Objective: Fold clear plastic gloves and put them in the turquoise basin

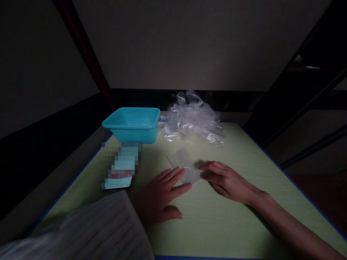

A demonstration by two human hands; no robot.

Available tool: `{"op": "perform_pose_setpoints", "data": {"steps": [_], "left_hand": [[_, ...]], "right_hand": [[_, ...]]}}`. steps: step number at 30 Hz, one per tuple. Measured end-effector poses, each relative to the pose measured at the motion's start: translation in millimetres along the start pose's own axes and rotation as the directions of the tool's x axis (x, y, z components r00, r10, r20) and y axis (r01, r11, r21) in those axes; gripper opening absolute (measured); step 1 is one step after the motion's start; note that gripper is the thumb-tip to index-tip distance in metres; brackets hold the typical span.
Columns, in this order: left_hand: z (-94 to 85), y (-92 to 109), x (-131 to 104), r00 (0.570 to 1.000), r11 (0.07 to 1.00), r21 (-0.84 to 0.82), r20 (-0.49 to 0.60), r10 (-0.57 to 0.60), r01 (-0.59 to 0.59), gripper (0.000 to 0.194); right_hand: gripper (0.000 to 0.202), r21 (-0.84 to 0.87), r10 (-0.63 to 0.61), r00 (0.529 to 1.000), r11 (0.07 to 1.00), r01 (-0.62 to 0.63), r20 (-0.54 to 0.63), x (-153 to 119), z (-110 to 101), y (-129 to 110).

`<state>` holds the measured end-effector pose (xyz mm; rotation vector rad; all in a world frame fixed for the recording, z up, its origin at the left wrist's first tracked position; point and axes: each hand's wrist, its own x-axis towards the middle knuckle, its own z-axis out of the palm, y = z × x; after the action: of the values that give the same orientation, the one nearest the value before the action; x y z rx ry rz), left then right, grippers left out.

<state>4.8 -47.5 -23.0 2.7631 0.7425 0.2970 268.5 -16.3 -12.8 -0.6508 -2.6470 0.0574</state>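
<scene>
A thin, clear plastic glove lies flattened on the pale green table, its outline faint in the dim light. My left hand rests flat and open, palm down, with fingertips on the glove's lower left part and the thumb apart on the tabletop. On the other side, my right hand has loosely bent fingers with gaps between them. Its fingertips reach the glove's right edge; whether they press on it I cannot tell. Behind the glove sits a heap of crumpled clear plastic gloves.
A blue plastic basin stands at the back left of the table. In front of it lies a phone with a blurred, lit screen, close to my left sleeve. A wall rises behind the table.
</scene>
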Motion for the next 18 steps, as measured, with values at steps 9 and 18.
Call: {"op": "perform_pose_setpoints", "data": {"steps": [9, 18], "left_hand": [[-2.5, 6, 1, 0.987, 0.998, 0.032, -0.156, -0.042, 0.048, 0.042], [-3.4, 8, 6, 0.988, 0.997, 0.048, -0.147, -0.05, 0.058, 0.027]], "right_hand": [[0.024, -0.14, -0.046, 0.997, 0.989, 0.037, -0.061, 3, -2, -5], [0.034, -0.344, -0.221, 0.974, 0.919, 0.193, -0.043, 9, 4, -11]]}}
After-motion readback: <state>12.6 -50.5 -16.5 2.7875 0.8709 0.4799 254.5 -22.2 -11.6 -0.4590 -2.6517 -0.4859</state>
